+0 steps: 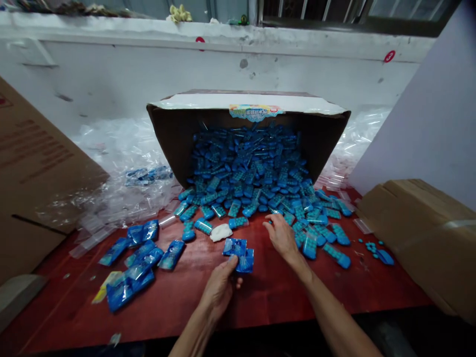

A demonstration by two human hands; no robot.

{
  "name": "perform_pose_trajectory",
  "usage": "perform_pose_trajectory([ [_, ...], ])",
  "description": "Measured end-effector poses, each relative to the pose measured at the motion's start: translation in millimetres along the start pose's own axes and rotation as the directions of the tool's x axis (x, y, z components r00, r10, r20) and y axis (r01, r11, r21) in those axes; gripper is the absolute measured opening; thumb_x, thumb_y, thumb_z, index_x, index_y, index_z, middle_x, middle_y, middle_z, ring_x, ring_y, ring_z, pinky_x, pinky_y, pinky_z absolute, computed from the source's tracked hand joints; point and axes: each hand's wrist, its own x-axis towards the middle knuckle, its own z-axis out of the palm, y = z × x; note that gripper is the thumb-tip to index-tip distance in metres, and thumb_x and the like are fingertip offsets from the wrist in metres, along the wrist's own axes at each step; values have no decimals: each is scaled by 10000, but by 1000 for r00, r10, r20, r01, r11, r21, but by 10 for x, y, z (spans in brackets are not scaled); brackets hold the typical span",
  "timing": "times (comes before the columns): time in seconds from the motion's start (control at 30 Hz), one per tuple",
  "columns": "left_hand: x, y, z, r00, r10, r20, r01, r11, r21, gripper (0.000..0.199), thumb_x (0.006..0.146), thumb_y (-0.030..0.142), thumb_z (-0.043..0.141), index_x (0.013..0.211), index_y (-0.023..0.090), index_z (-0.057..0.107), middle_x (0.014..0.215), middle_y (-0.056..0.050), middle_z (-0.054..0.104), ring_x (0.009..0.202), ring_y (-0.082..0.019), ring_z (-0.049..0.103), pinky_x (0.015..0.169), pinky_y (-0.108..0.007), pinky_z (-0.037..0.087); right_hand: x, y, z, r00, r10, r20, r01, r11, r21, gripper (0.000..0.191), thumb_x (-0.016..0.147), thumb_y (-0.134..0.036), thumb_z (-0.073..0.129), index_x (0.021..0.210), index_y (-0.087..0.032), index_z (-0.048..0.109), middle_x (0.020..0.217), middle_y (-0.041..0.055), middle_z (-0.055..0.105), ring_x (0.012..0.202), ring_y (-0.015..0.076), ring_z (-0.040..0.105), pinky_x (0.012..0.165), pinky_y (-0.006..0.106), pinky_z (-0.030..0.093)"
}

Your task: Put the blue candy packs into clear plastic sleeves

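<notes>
1. Head view: left hand (219, 285) pinches two blue cards (235, 247); right hand (282, 238), thumb and forefinger parted, near bead-filled tubes (309, 246).
2. Progress, as judged: small batch of blue packets (173, 254) grouped left; far more tubes loose, unpacked.
3. Carton (169, 141) on its side, tubes heaped inside, spilling onto red table (277, 305).

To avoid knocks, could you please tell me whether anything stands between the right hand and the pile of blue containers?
Nothing visible does: the right hand, fingers open, is at the near edge of the blue containers. The white lump and the left hand with blue packets are to its left.
</notes>
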Motion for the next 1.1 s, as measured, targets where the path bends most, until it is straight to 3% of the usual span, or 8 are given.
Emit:
perform_pose_trajectory([
  [0.23,-18,27,-74,998,-57,-10,57,997,-46,193,645,293,650,697,141,544,539,19,572,364,-59,463,345,-168,329,243,-327,328,952,-206,227,248,953,-174,186,820,-199,420,939,-257,551,979,22,524,926,169,474,745,255,355],
  [0.4,-96,103,-119,995,-95,-12,92,987,-128,174,663,264,639,670,145,514,474,29,530,360,-57,456,347,-159,331,349,-412,496,909,-217,355,308,925,-221,274,816,-166,403,1065,-253,476,999,47,507,888,176,495,710,271,353],
  [0.63,-126,114,-84,981,-189,50,195,956,-218,196,704,307,598,662,164,471,436,37,492,354,-58,432,346,-155,318,373,-198,339,922,-98,375,206,944,-258,211,752,-113,422,925,-174,524,900,93,541,787,214,556,661,299,373],
  [0.8,-96,68,-90,974,-213,72,223,951,-215,180,717,293,585,666,155,481,459,32,499,365,-52,451,351,-145,327,312,-95,82,960,-56,276,105,981,-165,372,725,-139,442,1096,-150,421,881,78,559,793,201,565,679,306,414],
  [0.9,-82,56,-114,980,-175,92,190,963,-192,130,696,229,613,714,145,515,542,11,568,400,-62,502,385,-159,389,130,-27,-70,971,19,238,-50,991,126,507,778,-210,385,1256,-156,225,719,6,559,629,144,574,566,266,462],
  [0.93,-77,53,-116,982,-168,81,181,965,-189,128,688,217,620,719,143,521,557,8,581,402,-63,510,390,-161,401,39,-14,-106,968,54,244,-134,936,325,535,780,-239,397,1270,-164,198,662,-19,544,577,135,566,519,257,470],
  [1.0,-72,50,-110,985,-167,46,173,967,-188,137,686,232,623,710,141,522,552,7,587,388,-64,509,379,-161,402,-168,-18,-152,955,102,277,-272,667,694,563,750,-287,476,1253,-189,243,628,-42,523,544,130,558,459,252,481],
  [1.1,-76,49,-78,982,-190,24,190,960,-205,183,711,305,590,678,146,508,497,14,563,366,-67,497,353,-159,383,-460,-101,-173,942,112,315,-334,330,883,541,697,-282,575,1181,-221,342,723,-30,527,556,113,553,434,245,495],
])
